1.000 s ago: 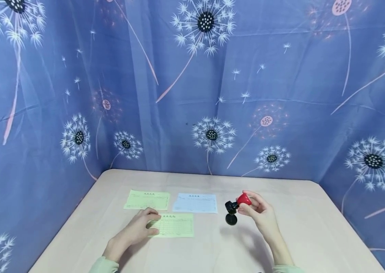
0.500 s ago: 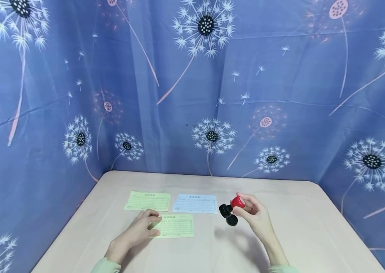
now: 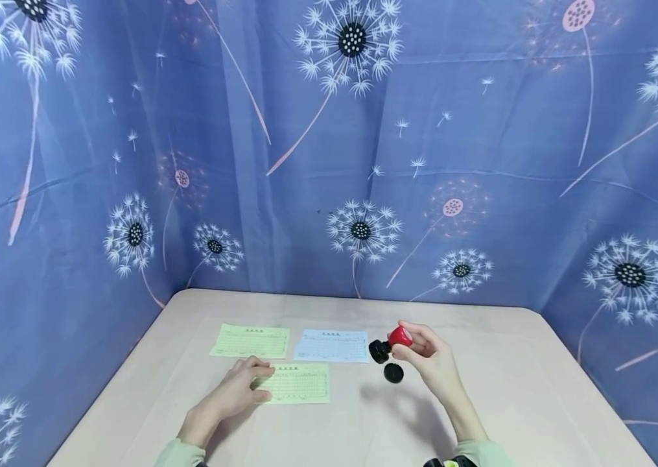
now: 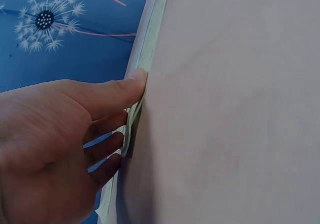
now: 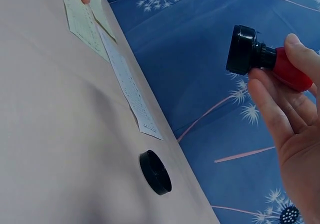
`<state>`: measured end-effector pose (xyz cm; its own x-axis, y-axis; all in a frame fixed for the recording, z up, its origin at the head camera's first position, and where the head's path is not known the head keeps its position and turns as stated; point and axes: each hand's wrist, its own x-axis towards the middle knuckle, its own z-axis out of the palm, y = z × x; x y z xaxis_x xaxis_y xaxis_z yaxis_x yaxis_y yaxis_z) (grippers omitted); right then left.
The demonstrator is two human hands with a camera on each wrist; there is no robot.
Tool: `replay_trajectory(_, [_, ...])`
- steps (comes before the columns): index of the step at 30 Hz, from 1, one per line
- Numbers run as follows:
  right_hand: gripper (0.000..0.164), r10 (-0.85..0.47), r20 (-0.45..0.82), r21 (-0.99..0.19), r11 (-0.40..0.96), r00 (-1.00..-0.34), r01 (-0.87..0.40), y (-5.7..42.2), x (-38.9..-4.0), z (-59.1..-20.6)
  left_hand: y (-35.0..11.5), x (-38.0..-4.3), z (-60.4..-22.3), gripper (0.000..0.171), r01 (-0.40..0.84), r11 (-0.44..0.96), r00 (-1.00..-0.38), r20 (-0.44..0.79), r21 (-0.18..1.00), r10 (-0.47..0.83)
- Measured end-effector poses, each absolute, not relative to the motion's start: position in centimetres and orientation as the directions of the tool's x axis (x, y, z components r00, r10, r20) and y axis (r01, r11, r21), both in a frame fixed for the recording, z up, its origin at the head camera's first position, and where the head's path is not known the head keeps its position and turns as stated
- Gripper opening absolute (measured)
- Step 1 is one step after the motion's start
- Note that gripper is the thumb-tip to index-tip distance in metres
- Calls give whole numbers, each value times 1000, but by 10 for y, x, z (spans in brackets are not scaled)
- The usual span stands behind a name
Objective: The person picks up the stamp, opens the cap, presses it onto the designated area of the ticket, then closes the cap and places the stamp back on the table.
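My right hand (image 3: 430, 366) holds a stamp (image 5: 295, 73) by its red handle, between thumb and fingers. The stamp's round black head (image 5: 241, 50) points left, raised above the table. Below it, a round black cap (image 3: 393, 373) lies on the table, its hollow side showing in the right wrist view. My left hand (image 3: 234, 391) rests on the left edge of the nearer green form (image 3: 301, 384), thumb and fingertips spread on the paper. A second green form (image 3: 251, 341) lies behind that hand, and a light blue form (image 3: 331, 346) lies to its right.
The pale tabletop (image 3: 329, 438) carries the forms and the cap. Blue curtains (image 3: 282, 246) with dandelion prints stand along its back and sides. A dark object with a yellow-green patch (image 3: 450, 463) shows at the bottom edge by the right sleeve.
My right hand has moved left with the stamp, toward the blue form, and now less of the cap is covered. My left hand has stayed on the nearer green form.
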<state>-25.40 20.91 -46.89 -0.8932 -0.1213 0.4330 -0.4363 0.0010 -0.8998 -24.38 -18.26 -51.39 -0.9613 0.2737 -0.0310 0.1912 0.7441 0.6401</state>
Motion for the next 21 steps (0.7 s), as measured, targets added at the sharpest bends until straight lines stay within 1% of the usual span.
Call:
replay_trajectory(5, [49, -98, 395, -915, 40, -913, -400, 203, -255, -467, -182, -246, -514, 52, 219, 761, -957, -16, 611, 288])
replay_trajectory(10, [47, -111, 415, -906, 38, -903, -421, 197, -257, -470, -182, -247, -515, 50, 251, 762, -951, 4, 597, 310])
replay_trajectory(14, [47, -159, 442, -893, 11, -883, -449, 191, -260, -475, -183, -245, -516, 50, 220, 761, -956, -22, 610, 294])
replay_trajectory(17, [47, -165, 448, -892, -8, -879, -453, 187, -260, -477, -183, -244, -517, 50, 194, 758, -959, -42, 623, 279])
replay_trajectory(21, [46, -159, 448, -891, -1, -880, -454, 186, -260, -477, -182, -243, -517, 50, 183, 751, -960, -49, 635, 275])
